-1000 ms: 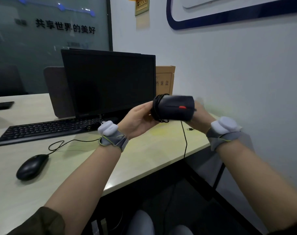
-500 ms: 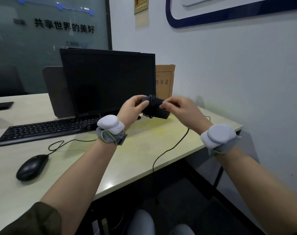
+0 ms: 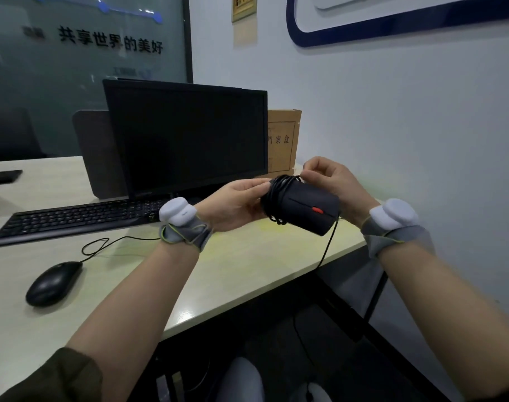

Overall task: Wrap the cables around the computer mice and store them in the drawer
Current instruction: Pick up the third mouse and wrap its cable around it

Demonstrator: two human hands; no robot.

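Near the centre of the frame, both hands hold a matte black computer mouse with a red scroll wheel (image 3: 305,208) in the air above the right end of the pale wooden desk (image 3: 247,265). The left hand (image 3: 233,206) cups the mouse's rear end, its fingers curled around the part where the thin black cable (image 3: 276,198) lies in several loops around the body. The right hand (image 3: 331,177) sits just above and behind the mouse, thumb and fingers pinching the cable at the top of the coil. The rest of the cable hangs from the lower right of the mouse and drops past the desk edge. Each wrist wears a grey strap carrying a white rounded device.

At the lower left of the frame, a second, glossy black oval mouse (image 3: 53,282) rests on the desk, its own cable unwrapped and looping toward the black keyboard (image 3: 82,219) above it. Behind the keyboard stands a dark, switched-off monitor (image 3: 186,137), and a brown cardboard file box (image 3: 282,140) stands to the monitor's right against the white wall.
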